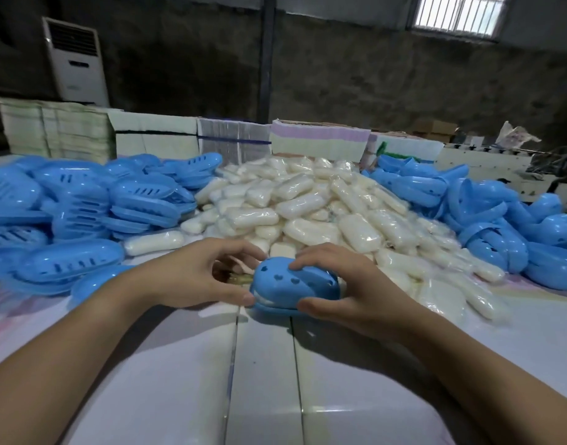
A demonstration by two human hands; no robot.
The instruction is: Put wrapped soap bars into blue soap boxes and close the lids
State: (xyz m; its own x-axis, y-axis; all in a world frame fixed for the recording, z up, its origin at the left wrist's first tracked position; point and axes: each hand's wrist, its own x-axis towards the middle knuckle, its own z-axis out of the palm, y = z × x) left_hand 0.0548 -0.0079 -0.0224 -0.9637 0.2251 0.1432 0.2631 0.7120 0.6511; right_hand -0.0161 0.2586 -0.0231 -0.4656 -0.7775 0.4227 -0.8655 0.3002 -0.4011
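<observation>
On my far left a heap of boxes [79, 200] is lying on the surface [262, 364]. My left hand [192, 277] is curling round the near end of one box [295, 285], thumb at the seam. Beyond it the soaps [311, 203] are piling up. My right hand [362, 284] is gripping the box's far end, fingers [307, 260] pressing the lid. A pale strip is showing in the gap; I judge trapped wrapper could be stopping the lid closing.
</observation>
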